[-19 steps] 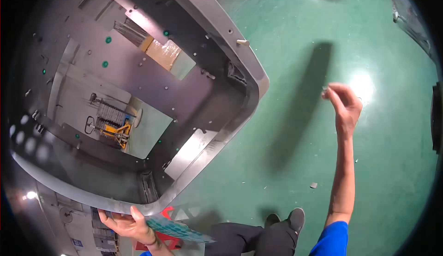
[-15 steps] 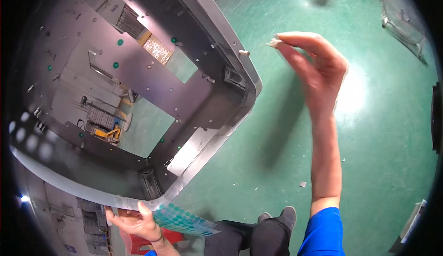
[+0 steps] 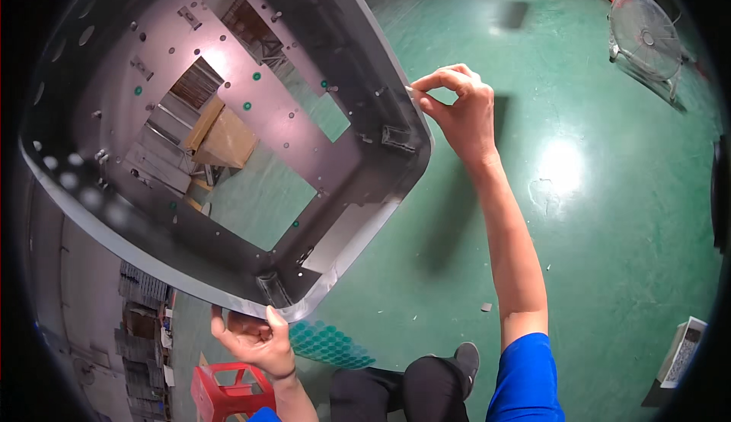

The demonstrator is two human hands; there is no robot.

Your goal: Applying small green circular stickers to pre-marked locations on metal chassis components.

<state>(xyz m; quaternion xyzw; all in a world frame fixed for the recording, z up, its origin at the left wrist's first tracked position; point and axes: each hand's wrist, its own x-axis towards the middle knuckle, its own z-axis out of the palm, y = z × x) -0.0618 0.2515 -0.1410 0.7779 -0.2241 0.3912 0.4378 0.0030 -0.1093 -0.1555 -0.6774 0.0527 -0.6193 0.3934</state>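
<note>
Both hands work on a big grey metal panel (image 3: 228, 140) with cut-out openings, held tilted above the green floor (image 3: 594, 270). Its right hand (image 3: 457, 106) is pinched narrow, thumb and forefinger closed on something tiny at the panel's right rim, too small to make out. Its left hand (image 3: 255, 338) grips the lower edge, with a sheet of green dot stickers (image 3: 331, 343) just beneath. A red stool (image 3: 225, 391) stands below, a fan (image 3: 646, 34) far off. Since only one hand bears the panel, it could likely tip or slip, and the thin edge might cut fingers.
</note>
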